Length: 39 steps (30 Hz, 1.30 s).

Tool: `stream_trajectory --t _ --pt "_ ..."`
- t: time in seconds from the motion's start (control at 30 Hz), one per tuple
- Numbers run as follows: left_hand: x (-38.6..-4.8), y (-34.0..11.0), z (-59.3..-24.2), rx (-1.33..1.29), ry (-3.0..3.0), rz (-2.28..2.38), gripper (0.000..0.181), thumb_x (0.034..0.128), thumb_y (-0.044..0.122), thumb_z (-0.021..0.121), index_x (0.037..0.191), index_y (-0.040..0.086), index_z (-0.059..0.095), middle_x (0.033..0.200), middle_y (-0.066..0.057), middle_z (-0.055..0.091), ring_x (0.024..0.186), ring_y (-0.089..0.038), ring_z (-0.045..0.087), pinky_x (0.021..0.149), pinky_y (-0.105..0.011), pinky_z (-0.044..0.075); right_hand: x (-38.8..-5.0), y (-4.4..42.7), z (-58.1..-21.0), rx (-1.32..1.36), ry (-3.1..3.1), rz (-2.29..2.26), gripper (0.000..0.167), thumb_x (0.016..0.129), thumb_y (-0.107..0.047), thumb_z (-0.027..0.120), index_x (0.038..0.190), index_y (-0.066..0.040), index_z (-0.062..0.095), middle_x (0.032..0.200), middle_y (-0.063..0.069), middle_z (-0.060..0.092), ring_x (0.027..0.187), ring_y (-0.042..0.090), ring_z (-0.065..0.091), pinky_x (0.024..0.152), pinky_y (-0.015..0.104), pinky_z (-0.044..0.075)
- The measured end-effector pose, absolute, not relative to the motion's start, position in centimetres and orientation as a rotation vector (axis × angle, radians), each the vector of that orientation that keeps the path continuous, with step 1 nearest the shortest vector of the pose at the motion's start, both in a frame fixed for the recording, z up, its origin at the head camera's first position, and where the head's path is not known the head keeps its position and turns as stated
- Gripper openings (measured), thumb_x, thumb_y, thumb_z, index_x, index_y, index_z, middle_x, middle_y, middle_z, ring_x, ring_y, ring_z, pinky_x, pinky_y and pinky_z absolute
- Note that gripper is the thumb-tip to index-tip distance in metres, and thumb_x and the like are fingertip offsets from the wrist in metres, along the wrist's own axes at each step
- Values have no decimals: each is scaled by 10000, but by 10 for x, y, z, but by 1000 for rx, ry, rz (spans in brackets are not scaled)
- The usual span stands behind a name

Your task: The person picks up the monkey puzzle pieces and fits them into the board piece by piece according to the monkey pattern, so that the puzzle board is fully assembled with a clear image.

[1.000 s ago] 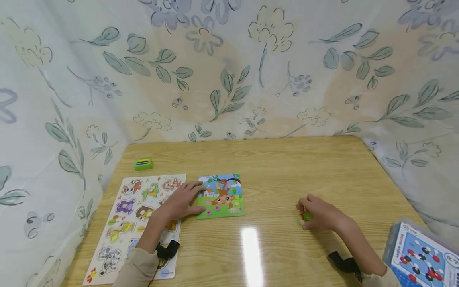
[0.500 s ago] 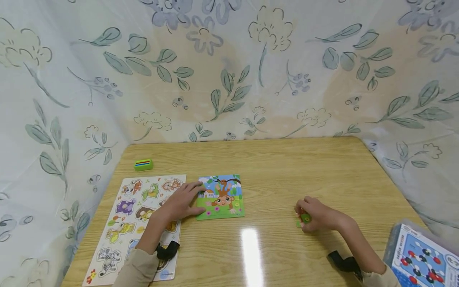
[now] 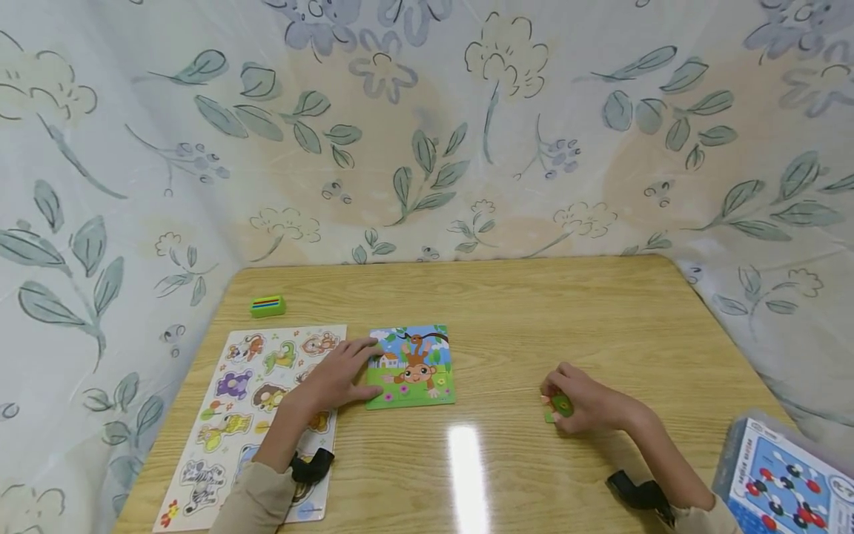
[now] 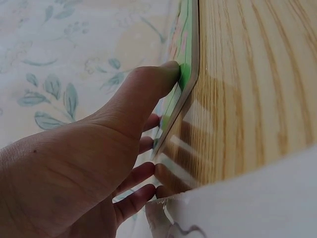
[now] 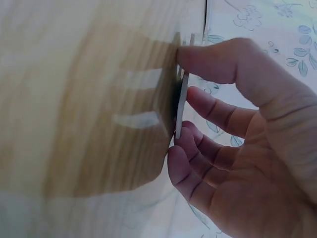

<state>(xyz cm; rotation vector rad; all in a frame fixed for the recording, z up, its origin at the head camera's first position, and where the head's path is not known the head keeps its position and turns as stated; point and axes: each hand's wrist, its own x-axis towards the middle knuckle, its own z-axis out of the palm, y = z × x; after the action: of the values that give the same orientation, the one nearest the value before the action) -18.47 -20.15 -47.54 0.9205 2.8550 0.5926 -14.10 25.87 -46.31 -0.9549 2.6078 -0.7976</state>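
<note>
A square jigsaw puzzle [image 3: 420,393] with a cartoon monkey lies flat near the middle of the table. My left hand [image 3: 336,377] rests at its left side; in the left wrist view the thumb [image 4: 166,77] touches the puzzle's corner and the fingertips lie along its edge. To the right, well apart from the puzzle, my right hand [image 3: 583,399] pinches a small green puzzle piece [image 3: 560,404] with a yellow flower on it. The right wrist view shows this thin piece [image 5: 182,106] edge-on, low over the wood, between thumb and fingers. Part of it is hidden by the hand.
A white board of animal shapes [image 3: 220,475] lies on the left, partly under my left forearm. Behind it stands a small green block with coloured stripes [image 3: 267,306]. A boxed molecular model set [image 3: 787,475] sits at the right front. A patterned cloth [image 3: 427,148] hangs behind the table [image 3: 534,311].
My right hand has shifted slightly left with the puzzle piece, which has turned so that more of its green face shows. My left hand and the puzzle have stayed in place.
</note>
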Motion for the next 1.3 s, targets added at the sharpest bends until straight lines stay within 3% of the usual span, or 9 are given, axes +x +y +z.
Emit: stream_trajectory --t 0.4,0.77,1.03,1.3 --pt "-184 -204 -475 922 2855 603 662 881 438 691 1425 128 477 1519 -151 391 1366 -393 389 1071 -587 369 -146 253 -464 -756 2577 -891 302 845 -82 707 1103 -23 561 1068 132 378 868 160 451 692 215 474" --pt "-185 -206 -475 922 2849 609 652 880 437 692 1415 122 490 1520 -150 392 1368 -395 389 1070 -587 371 -150 249 -464 -700 2538 -929 224 873 -158 712 1012 -78 556 1041 106 382 853 137 431 705 216 449" --pt "-188 -207 -477 916 2867 569 644 878 471 682 1403 146 502 1520 -120 393 1374 -374 386 1075 -576 370 -152 242 -468 -818 2725 -838 224 820 -120 745 964 -132 573 992 29 415 845 115 386 704 192 397" --pt "-192 -207 -475 917 2848 581 638 879 474 681 1398 143 511 1533 -109 382 1380 -369 381 1080 -573 368 -157 228 -464 -900 2871 -776 236 799 -83 748 965 -116 584 1077 41 508 912 140 452 723 242 443"
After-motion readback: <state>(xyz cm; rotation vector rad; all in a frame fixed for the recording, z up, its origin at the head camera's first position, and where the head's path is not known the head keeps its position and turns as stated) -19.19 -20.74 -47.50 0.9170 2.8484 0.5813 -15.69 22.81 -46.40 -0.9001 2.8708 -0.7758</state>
